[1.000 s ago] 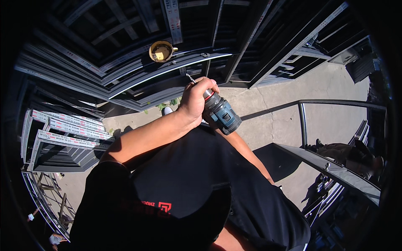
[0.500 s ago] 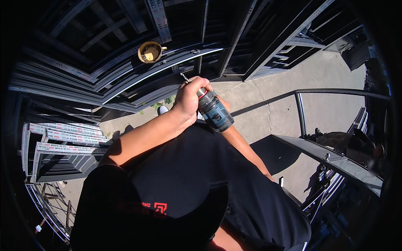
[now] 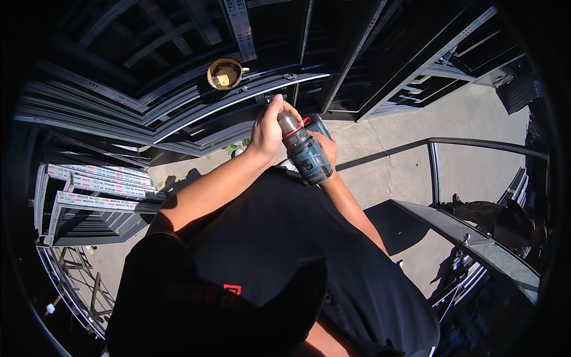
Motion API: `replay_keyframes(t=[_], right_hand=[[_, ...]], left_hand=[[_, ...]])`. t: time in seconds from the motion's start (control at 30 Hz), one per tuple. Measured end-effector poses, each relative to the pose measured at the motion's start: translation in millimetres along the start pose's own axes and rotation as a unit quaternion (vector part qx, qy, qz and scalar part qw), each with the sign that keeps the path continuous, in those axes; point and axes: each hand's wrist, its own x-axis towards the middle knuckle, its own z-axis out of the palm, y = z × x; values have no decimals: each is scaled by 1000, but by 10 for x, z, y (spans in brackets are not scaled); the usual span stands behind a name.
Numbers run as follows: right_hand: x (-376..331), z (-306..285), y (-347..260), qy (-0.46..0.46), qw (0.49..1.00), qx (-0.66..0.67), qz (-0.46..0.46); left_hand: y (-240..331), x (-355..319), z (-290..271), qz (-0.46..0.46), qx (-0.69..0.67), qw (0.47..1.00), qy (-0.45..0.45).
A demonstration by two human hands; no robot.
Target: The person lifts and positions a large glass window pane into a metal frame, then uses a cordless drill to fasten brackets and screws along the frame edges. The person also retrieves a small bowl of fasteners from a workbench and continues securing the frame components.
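A blue-and-black cordless drill point(image 3: 310, 159) is held in front of my body, its chuck pointing away from me. My right hand point(image 3: 325, 149) is wrapped round the handle, partly hidden behind the drill body. At the front end, my left hand point(image 3: 267, 130) is curled round the grey chuck, with fingertips showing on its far side. No drill bit can be made out now; the hand may hide it. Beyond the left hand, a yellow mug point(image 3: 244, 70) with dark and pale contents sits on the stacked dark frames.
Dark metal frames point(image 3: 241, 30) with printed film strips lean ahead. More wrapped profiles point(image 3: 107, 189) stand at left. To the right are an open frame point(image 3: 432, 172) and a panel point(image 3: 452, 223) with a knob. Concrete floor point(image 3: 380, 131) lies between them.
The drill bit that showed beyond my left hand is no longer visible. My left hand has opened partly from its tighter grip, uncovering more of the chuck. The drill's battery end now shows.
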Motion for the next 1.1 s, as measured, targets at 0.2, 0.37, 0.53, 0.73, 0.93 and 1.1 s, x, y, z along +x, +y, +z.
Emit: replay_keyframes(t=[0.2, 0.37, 0.53, 0.73, 0.93, 1.1], right_hand=[[-236, 75, 185, -56, 996, -39, 60], [-759, 188, 465, -102, 968, -110, 203], [-1055, 109, 568, -11, 926, -58, 373], [-775, 35, 377, -11, 910, -123, 396], [-72, 309, 251, -34, 908, -88, 409], [448, 534, 196, -25, 944, -75, 321]], left_hand=[[-372, 360, -619, 16, 152, 984, 92], [-689, 969, -1621, -226, 210, 933, 184], [-882, 1991, -2489, -349, 100, 910, 199], [-921, 2604, -2704, -390, 43, 899, 193], [-496, 2126, -1687, -292, -4, 956, -21], [-53, 1728, -845, -239, -33, 958, -154]])
